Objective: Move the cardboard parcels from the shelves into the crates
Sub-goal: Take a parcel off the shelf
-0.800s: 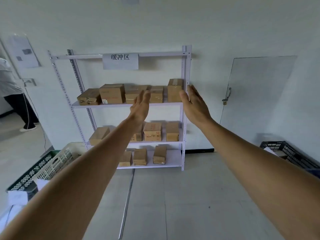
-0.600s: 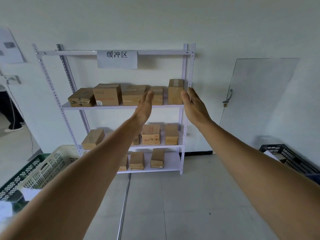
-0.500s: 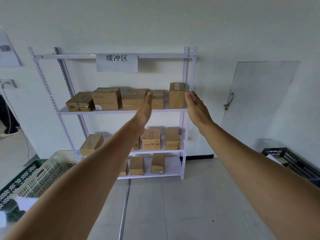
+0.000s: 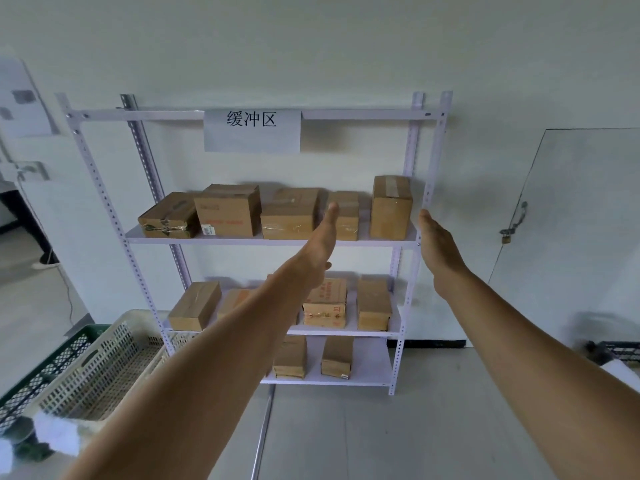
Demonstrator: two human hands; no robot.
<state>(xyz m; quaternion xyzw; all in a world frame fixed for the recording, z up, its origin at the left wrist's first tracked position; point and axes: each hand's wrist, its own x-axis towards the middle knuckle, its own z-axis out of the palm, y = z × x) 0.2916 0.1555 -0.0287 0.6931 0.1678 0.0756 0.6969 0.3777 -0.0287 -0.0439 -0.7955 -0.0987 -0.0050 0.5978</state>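
A white metal shelf rack (image 4: 407, 237) stands against the wall with cardboard parcels on three levels. The top level holds several, and a tall upright parcel (image 4: 390, 206) stands at its right end. My left hand (image 4: 320, 242) is stretched out flat and empty, left of that parcel and in front of a smaller parcel (image 4: 347, 216). My right hand (image 4: 437, 242) is also flat and empty, at the rack's right front post, right of the tall parcel. Neither hand touches a parcel. A cream crate (image 4: 104, 368) sits on the floor at lower left.
A dark green crate (image 4: 41, 379) lies under the cream one. A dark crate (image 4: 620, 351) sits on the floor at far right, below a padlocked wall hatch (image 4: 512, 223). A paper sign (image 4: 252, 131) hangs on the rack's top rail.
The rack has come closer and larger in view. Both arms stayed outstretched and the hands have spread slightly wider around the tall right-hand parcel.
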